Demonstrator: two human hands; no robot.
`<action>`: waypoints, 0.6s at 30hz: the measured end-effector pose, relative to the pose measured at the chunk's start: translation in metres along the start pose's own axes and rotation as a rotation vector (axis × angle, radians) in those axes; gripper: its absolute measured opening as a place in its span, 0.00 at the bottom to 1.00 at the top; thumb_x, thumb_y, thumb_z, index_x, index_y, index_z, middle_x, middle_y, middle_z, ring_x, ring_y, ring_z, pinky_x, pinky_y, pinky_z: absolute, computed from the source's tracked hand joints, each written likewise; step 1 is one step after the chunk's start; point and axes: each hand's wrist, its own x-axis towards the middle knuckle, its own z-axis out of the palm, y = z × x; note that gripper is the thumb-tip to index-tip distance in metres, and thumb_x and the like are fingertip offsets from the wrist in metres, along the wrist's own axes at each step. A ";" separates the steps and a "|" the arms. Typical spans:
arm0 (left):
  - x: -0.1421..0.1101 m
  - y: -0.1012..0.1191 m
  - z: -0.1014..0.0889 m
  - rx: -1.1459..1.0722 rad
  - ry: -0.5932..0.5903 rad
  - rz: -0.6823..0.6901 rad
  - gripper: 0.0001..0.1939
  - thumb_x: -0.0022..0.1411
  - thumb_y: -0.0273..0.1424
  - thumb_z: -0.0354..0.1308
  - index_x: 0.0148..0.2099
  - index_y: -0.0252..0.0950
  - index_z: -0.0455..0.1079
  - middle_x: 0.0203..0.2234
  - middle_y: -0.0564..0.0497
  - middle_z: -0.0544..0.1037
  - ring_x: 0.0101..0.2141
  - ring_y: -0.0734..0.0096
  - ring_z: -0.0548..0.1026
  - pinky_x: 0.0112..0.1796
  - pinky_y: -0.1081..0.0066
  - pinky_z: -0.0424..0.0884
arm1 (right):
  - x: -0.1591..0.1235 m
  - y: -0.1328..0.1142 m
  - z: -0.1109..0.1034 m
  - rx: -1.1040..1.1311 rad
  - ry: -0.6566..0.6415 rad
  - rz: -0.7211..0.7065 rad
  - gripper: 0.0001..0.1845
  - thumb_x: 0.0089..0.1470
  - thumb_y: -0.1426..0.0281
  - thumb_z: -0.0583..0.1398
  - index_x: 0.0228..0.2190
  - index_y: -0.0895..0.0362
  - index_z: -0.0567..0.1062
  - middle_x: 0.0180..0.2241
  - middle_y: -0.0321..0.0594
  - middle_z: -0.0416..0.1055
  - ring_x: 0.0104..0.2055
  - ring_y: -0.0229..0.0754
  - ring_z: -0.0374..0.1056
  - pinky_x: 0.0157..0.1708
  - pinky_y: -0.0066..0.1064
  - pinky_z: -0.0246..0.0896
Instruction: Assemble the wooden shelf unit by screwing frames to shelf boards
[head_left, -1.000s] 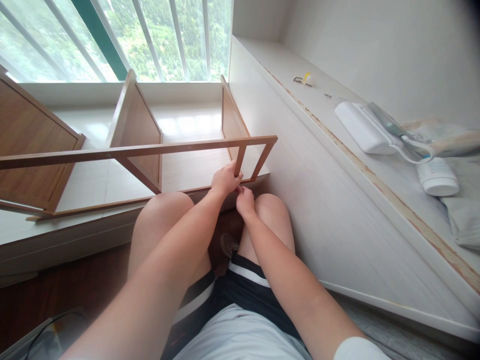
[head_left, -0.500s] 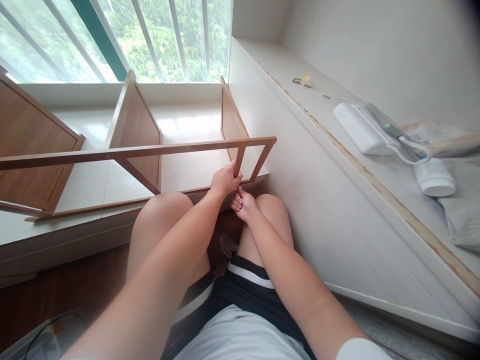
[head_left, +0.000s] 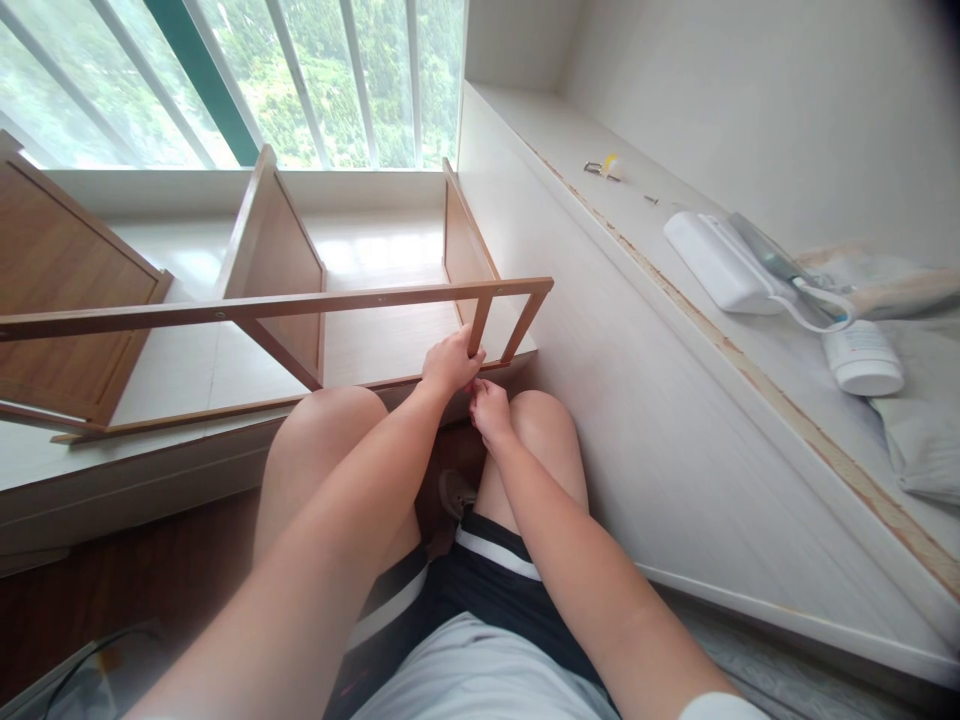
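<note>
A brown wooden shelf unit lies on its side across the window ledge, its long rail running left to right before me. My left hand is wrapped around a short crossbar near the unit's right end. Just below it, close to the lower rail, my right hand is closed with fingertips pinched together. What sits between those fingertips is too small and hidden to name. Several panels stand across the unit, such as the middle panel.
To the right rises a white cabinet side with a chipped top edge. On top lie small metal hardware, a screw, a white device with a cord, a white bottle and a cloth. My knees flank both hands.
My right hand has turned at the wrist, its curled fingers now facing away rather than up. My left hand keeps its hold on the crossbar, and the shelf unit stays in place.
</note>
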 end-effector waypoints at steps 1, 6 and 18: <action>0.000 0.000 0.000 -0.001 0.001 0.001 0.17 0.63 0.40 0.46 0.50 0.42 0.67 0.40 0.47 0.78 0.42 0.59 0.75 0.41 0.66 0.68 | 0.001 -0.001 -0.001 -0.074 0.028 -0.035 0.13 0.56 0.60 0.54 0.26 0.55 0.68 0.11 0.27 0.54 0.14 0.34 0.50 0.16 0.25 0.46; -0.001 0.001 -0.003 -0.015 -0.013 -0.006 0.16 0.62 0.39 0.47 0.50 0.43 0.67 0.40 0.47 0.78 0.43 0.60 0.75 0.42 0.66 0.68 | 0.009 0.000 -0.003 -0.377 0.126 -0.191 0.16 0.58 0.61 0.51 0.24 0.55 0.70 0.14 0.32 0.62 0.21 0.40 0.60 0.25 0.29 0.56; -0.002 0.001 -0.003 -0.023 -0.006 -0.002 0.16 0.62 0.39 0.47 0.49 0.42 0.67 0.40 0.47 0.77 0.43 0.59 0.75 0.42 0.65 0.68 | 0.004 -0.009 -0.003 -0.657 0.227 -0.244 0.11 0.58 0.66 0.54 0.25 0.54 0.69 0.19 0.37 0.64 0.24 0.41 0.61 0.28 0.31 0.53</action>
